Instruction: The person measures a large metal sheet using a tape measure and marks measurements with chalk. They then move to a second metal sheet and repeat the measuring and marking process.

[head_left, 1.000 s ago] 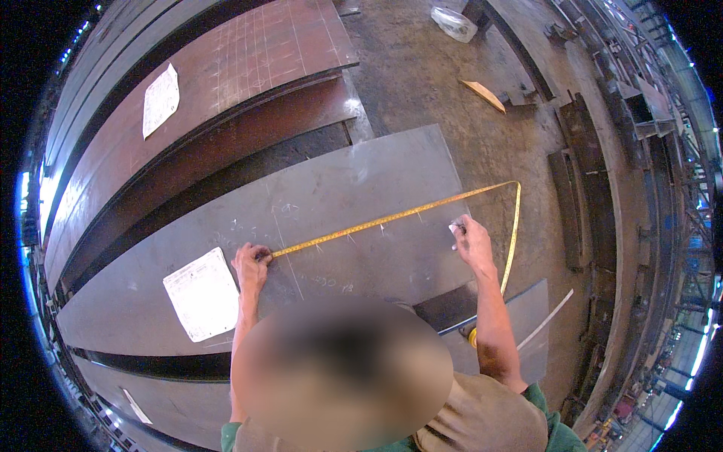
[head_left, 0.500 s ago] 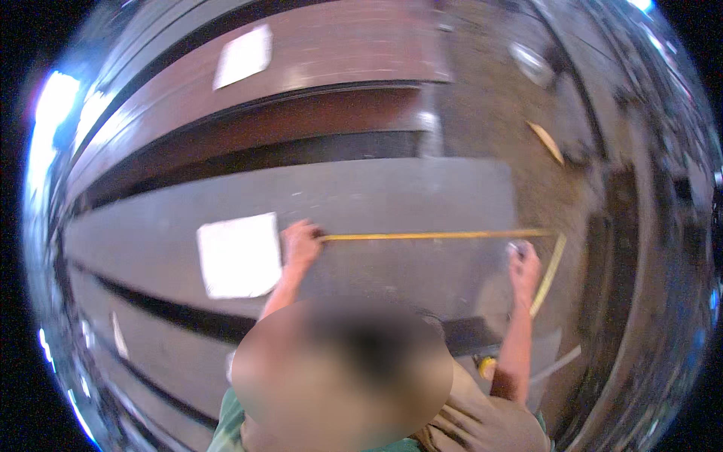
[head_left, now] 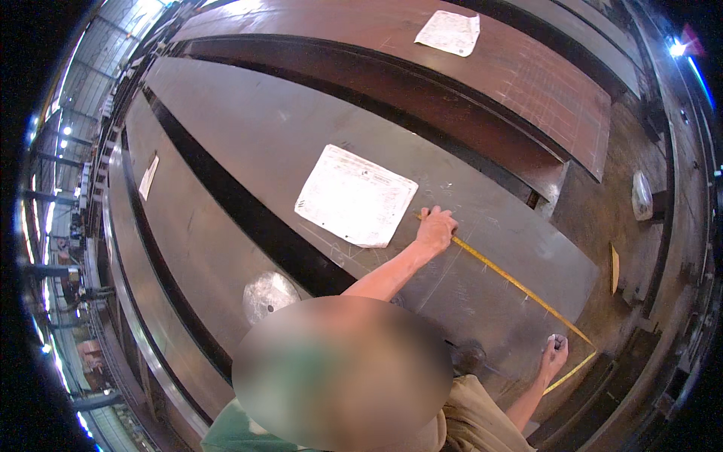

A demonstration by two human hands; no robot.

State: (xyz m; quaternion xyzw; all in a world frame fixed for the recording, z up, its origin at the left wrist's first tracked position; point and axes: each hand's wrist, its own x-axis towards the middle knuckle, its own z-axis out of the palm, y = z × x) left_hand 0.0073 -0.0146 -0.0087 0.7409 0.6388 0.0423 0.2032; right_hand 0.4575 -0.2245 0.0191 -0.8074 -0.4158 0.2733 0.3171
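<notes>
A yellow tape measure blade (head_left: 520, 285) lies along the grey steel plate (head_left: 361, 113) and bends sharply beyond the plate's right end, running back toward me. My left hand (head_left: 435, 230) is closed on the blade's left part, pressing it to the plate; a short end shows past the fingers. Near the plate's right end, my right hand (head_left: 556, 355) is pinched around a small white piece (head_left: 552, 339) that looks like chalk, apart from the blade. A white marked sheet (head_left: 355, 197) lies flat just left of my left hand. Thin pale lines are drawn on the plate.
Reddish-brown steel (head_left: 520, 75) with another white sheet (head_left: 449, 32) lies beyond a dark gap. Another grey plate (head_left: 188, 203) on the left carries a roundish metal piece (head_left: 269, 295). Past the right end are a pale strip (head_left: 614, 267) and a clear plastic-looking object (head_left: 642, 196) on the floor.
My view has swung round, so the plates and blade now slant down to the right. My left hand stays on the blade, and my right hand remains near the plate's end.
</notes>
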